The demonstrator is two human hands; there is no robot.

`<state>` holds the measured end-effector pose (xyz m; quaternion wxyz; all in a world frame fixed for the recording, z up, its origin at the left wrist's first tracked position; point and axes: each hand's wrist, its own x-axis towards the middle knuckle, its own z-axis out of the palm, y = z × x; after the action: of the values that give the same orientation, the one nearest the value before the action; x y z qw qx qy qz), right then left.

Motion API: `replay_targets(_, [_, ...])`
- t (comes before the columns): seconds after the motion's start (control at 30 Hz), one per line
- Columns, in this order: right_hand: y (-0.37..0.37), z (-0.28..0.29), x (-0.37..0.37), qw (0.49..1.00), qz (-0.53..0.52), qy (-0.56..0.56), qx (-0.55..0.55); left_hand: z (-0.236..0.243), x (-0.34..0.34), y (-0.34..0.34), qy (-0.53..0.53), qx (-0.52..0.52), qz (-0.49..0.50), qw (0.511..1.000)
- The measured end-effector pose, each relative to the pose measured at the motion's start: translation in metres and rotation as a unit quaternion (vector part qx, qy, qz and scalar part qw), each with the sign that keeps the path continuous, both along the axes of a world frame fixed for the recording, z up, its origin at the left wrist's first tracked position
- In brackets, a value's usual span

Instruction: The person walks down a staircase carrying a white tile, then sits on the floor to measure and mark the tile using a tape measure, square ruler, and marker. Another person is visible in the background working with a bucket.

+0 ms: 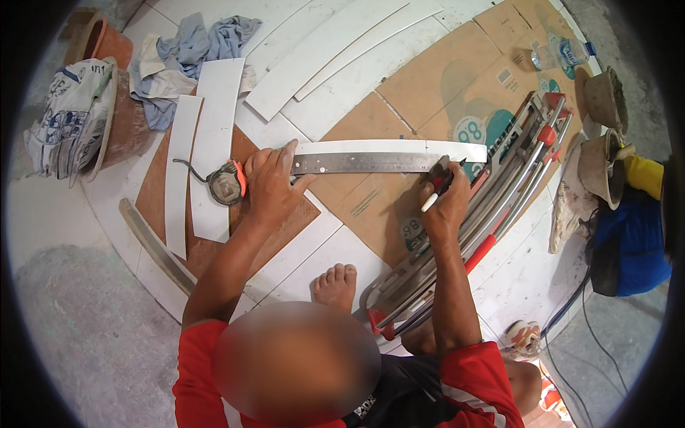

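A narrow white tile strip (385, 147) lies crosswise on the cardboard, with a steel ruler (371, 162) along its near edge. My left hand (273, 184) grips the left end of the ruler and strip, thumb on the near side and fingers across the far side. Near the ruler's right end, my right hand (449, 198) is closed round a marker (429, 202), its white end toward me and dark tip by the strip. A dark fitting sits on the ruler beside these fingers. The tape measure (227, 183) touches or nearly touches my left hand.
Right of my right hand lies a long metal tile cutter (492, 207) with red parts. More white strips (183, 171) lie at left on a brown board (267, 242). Rags (193, 53), buckets (121, 135), a water bottle (560, 55) and a blue bag (628, 242) stand around.
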<state>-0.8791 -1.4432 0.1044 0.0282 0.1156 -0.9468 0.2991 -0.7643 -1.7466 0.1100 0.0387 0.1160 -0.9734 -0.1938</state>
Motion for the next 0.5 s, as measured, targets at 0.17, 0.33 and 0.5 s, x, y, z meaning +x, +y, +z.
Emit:
replay_targets(0.17, [-0.002, -0.004, -0.010, 1.000, -0.004, -0.025, 0.000, 0.002, -0.002, 0.016, 0.049, -0.023, -0.028, 0.998])
replay_targets(0.33, [0.001, -0.012, -0.010, 1.000, 0.022, 0.011, 0.006, -0.011, 0.000, 0.026, 0.080, 0.003, -0.120, 0.989])
replay_targets(0.5, [0.000, -0.014, -0.009, 1.000, 0.013, 0.008, 0.008, -0.014, 0.004, 0.037, 0.084, 0.009, -0.140, 0.986])
